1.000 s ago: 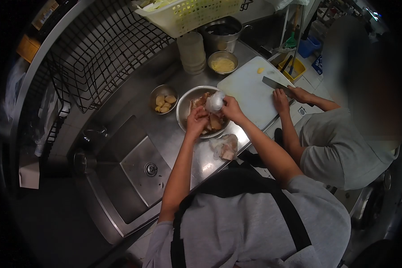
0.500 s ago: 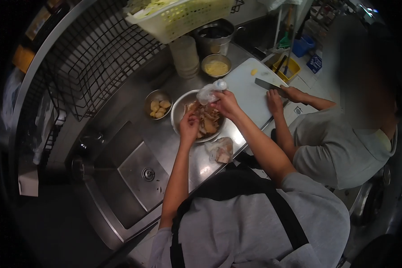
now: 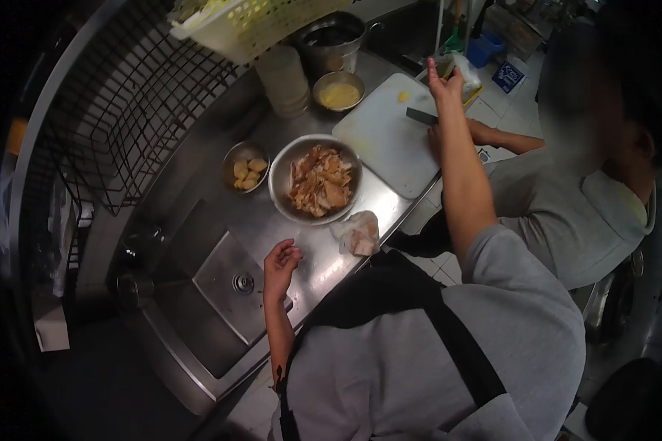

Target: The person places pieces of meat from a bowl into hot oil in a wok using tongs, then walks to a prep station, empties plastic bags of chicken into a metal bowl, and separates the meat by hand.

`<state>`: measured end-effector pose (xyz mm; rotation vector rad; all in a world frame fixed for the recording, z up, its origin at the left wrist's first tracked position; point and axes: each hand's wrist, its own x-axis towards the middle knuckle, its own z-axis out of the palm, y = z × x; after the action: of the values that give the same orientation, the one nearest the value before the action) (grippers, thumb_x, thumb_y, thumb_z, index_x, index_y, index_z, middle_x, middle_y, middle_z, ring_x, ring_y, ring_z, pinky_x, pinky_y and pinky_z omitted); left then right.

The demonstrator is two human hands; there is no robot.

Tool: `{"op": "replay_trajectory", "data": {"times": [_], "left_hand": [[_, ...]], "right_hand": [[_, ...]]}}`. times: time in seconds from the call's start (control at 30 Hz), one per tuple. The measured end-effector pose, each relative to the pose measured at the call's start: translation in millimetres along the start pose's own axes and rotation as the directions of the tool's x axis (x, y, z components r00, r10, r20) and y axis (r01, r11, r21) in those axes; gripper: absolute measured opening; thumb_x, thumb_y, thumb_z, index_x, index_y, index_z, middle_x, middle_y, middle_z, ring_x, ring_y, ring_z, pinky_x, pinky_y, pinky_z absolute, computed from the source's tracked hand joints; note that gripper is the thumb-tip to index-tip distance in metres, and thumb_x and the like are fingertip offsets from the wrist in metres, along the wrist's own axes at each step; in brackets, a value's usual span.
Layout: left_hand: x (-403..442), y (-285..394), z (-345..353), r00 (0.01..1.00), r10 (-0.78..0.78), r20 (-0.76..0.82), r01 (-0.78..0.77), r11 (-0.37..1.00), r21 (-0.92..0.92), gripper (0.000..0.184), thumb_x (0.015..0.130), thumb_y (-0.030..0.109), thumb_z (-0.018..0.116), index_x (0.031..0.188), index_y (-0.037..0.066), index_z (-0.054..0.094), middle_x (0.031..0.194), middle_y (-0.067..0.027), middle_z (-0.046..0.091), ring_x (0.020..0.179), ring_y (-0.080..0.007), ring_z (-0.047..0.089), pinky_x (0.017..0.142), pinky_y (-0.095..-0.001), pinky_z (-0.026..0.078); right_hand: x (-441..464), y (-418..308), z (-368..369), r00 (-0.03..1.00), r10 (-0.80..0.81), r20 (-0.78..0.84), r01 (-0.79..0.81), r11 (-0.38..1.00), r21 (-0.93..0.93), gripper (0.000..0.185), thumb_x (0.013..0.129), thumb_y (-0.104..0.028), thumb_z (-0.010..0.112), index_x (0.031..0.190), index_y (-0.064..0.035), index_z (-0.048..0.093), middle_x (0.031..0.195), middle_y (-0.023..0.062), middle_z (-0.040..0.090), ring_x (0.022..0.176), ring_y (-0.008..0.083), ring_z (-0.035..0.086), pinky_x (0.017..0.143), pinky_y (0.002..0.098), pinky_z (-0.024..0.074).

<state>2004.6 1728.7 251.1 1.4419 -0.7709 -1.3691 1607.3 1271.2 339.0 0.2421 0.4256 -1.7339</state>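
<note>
My right hand (image 3: 446,84) reaches far out past the cutting board, fingers stretched and spread. A crumpled clear plastic bag (image 3: 466,72) is right beside its fingertips, over the yellow bin (image 3: 472,97); whether they touch I cannot tell. My left hand (image 3: 281,266) hangs over the counter by the sink edge, fingers loosely bent and apart, holding nothing. Between my arms stands a metal bowl (image 3: 278,192) full of brown, cooked-looking meat pieces (image 3: 322,182). A second plastic bag (image 3: 357,234), with pale pinkish pieces inside, lies at the counter's front edge.
A co-worker on the right holds a knife (image 3: 421,116) at the white cutting board (image 3: 386,140). Small bowls hold yellowish chunks (image 3: 248,175) and pale yellow shreds (image 3: 340,95). Behind stand a clear container (image 3: 283,81), a pot (image 3: 335,55) and a perforated basket (image 3: 257,33). The sink (image 3: 217,294) is at left.
My right hand has swung from above the meat bowl out to the bin, taking the plastic bag along. My left hand has left the bowl and drawn back towards me.
</note>
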Motion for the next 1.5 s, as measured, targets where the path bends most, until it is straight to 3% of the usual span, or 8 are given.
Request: {"op": "replay_trajectory", "data": {"times": [0.13, 0.27, 0.6, 0.73, 1.1, 1.17, 1.3, 1.5], "left_hand": [[-9.2, -20.3, 2.6, 0.996, -0.075, -0.043, 0.075, 0.997, -0.002, 0.038, 0.088, 0.008, 0.068, 0.124, -0.002, 0.057, 0.102, -0.0072, 0.065, 0.092, -0.0133, 0.061, 0.082, -0.0259, 0.050], [-2.2, -31.5, 17.4, 0.996, -0.084, 0.017, 0.083, 0.994, 0.076, 0.037, 0.088, 0.009, 0.067, 0.122, -0.001, 0.058, 0.101, -0.0064, 0.065, 0.091, -0.0130, 0.061, 0.082, -0.0249, 0.049], [48.3, 22.1, 82.6, 0.880, 0.462, 0.106, -0.419, 0.653, 0.630, 0.044, 0.077, 0.006, 0.066, 0.121, 0.003, 0.058, 0.114, -0.0164, 0.058, 0.100, -0.0336, 0.059, 0.090, -0.0400, 0.048], [97.8, 50.2, 115.8, 0.820, 0.534, 0.206, -0.399, 0.275, 0.875, 0.062, 0.073, 0.017, 0.074, 0.131, 0.014, 0.053, 0.138, -0.0171, 0.042, 0.128, -0.0399, 0.040, 0.101, -0.0527, 0.040], [189.7, 45.9, 80.2, 0.883, 0.455, 0.113, -0.263, 0.281, 0.923, 0.070, 0.069, 0.021, 0.078, 0.133, 0.014, 0.053, 0.135, -0.0197, 0.049, 0.132, -0.0401, 0.041, 0.104, -0.0445, 0.042], [202.6, 51.6, 57.3, 0.877, 0.478, -0.043, -0.295, 0.607, 0.738, 0.055, 0.075, 0.016, 0.074, 0.126, 0.007, 0.057, 0.122, -0.0212, 0.058, 0.116, -0.0376, 0.056, 0.095, -0.0428, 0.047], [167.2, 71.6, 42.2, 0.717, 0.697, -0.014, -0.375, 0.402, 0.835, 0.046, 0.080, 0.014, 0.071, 0.122, 0.002, 0.059, 0.108, -0.0210, 0.064, 0.101, -0.0356, 0.063, 0.087, -0.0406, 0.050], [82.8, 63.2, 84.8, 0.951, 0.181, 0.250, -0.236, 0.949, 0.209, 0.062, 0.080, 0.015, 0.078, 0.134, 0.002, 0.051, 0.126, -0.0159, 0.058, 0.102, -0.0225, 0.062, 0.086, -0.0335, 0.052]], "right_hand": [[-39.7, 31.8, -52.6, 0.988, 0.097, 0.120, -0.041, 0.915, -0.402, 0.045, 0.096, -0.026, 0.057, 0.121, 0.0102, 0.047, 0.108, 0.0214, 0.059, 0.094, 0.0337, 0.065, 0.074, 0.0385, 0.0589], [-156.8, 64.4, -117.4, 0.772, 0.581, 0.258, 0.286, 0.045, -0.957, 0.032, 0.089, -0.026, 0.067, 0.106, 0.0011, 0.062, 0.088, 0.0124, 0.068, 0.072, 0.0263, 0.068, 0.066, 0.0331, 0.0560], [-318.1, 75.9, -213.2, 0.645, 0.761, 0.071, 0.742, -0.600, -0.299, 0.089, 0.066, -0.029, 0.080, 0.144, -0.0134, 0.038, 0.141, 0.0242, 0.035, 0.110, 0.0489, 0.052, 0.096, 0.0487, 0.0481], [-309.0, 81.1, -223.5, 0.668, 0.738, 0.093, 0.716, -0.604, -0.350, 0.086, 0.066, -0.023, 0.079, 0.141, -0.0113, 0.039, 0.141, 0.0242, 0.033, 0.111, 0.0488, 0.051, 0.097, 0.0502, 0.0471], [-289.2, 59.3, -224.6, 0.607, 0.748, 0.268, 0.737, -0.403, -0.542, 0.066, 0.058, -0.015, 0.079, 0.118, -0.0032, 0.054, 0.123, 0.0199, 0.050, 0.113, 0.0408, 0.053, 0.093, 0.0463, 0.0491], [-276.0, 45.3, -231.6, 0.656, 0.690, 0.304, 0.705, -0.417, -0.573, 0.062, 0.059, -0.016, 0.079, 0.114, -0.0024, 0.057, 0.109, 0.0165, 0.059, 0.102, 0.0327, 0.061, 0.089, 0.0410, 0.0514], [-258.2, 25.6, -227.1, 0.727, 0.670, 0.150, 0.292, -0.104, -0.951, 0.055, 0.067, -0.010, 0.076, 0.118, -0.0006, 0.059, 0.101, 0.0076, 0.068, 0.091, 0.0170, 0.065, 0.080, 0.0300, 0.0532], [-267.7, 47.0, -187.0, 0.793, 0.608, 0.034, -0.170, 0.275, -0.946, 0.041, 0.080, -0.008, 0.071, 0.117, 0.0012, 0.059, 0.106, 0.0112, 0.067, 0.096, 0.0178, 0.065, 0.080, 0.0303, 0.0542]]}}
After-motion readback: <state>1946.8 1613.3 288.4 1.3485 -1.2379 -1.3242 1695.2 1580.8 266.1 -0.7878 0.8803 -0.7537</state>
